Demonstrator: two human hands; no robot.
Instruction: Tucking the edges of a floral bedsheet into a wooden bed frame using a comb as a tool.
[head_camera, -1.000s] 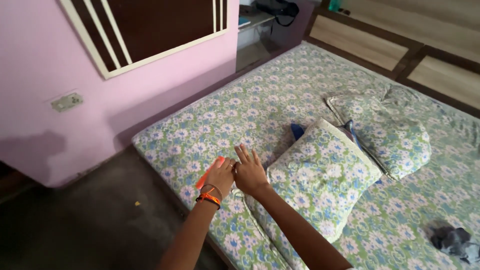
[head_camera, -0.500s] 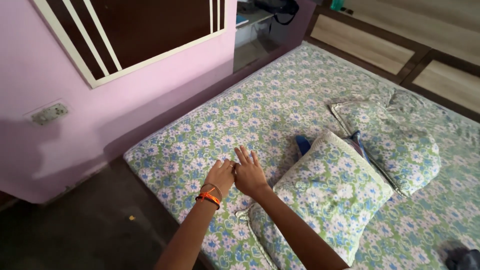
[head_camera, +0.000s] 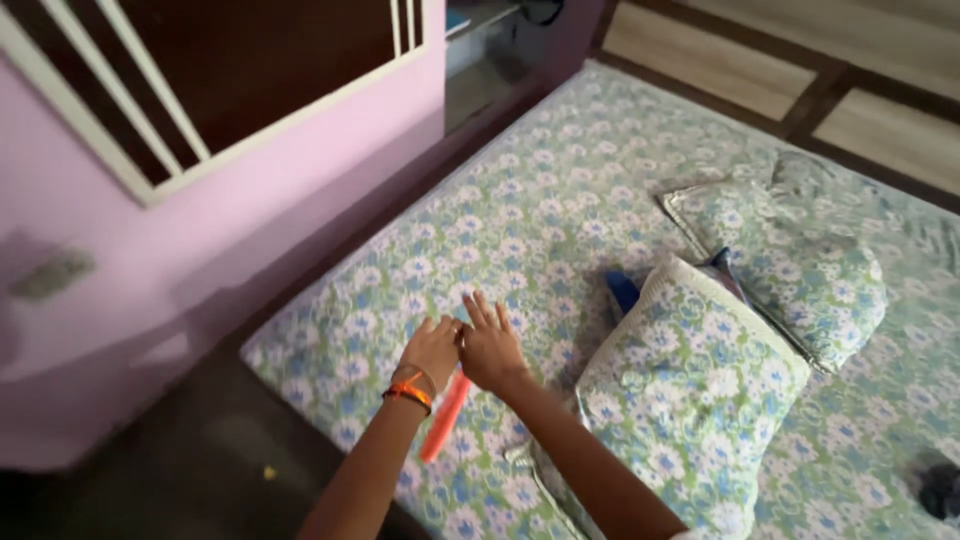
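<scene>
Hands beside bed edge, open sheet beyond.

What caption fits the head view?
Both hands, left holding an orange stick and right, meet over a floral bedsheet beside two pillows.

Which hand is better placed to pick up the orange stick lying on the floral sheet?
Left, probably. The left hand lies right above the slim orange stick, which runs down beside its wrist. The right hand is flat on the floral bedsheet, slightly farther over.
</scene>
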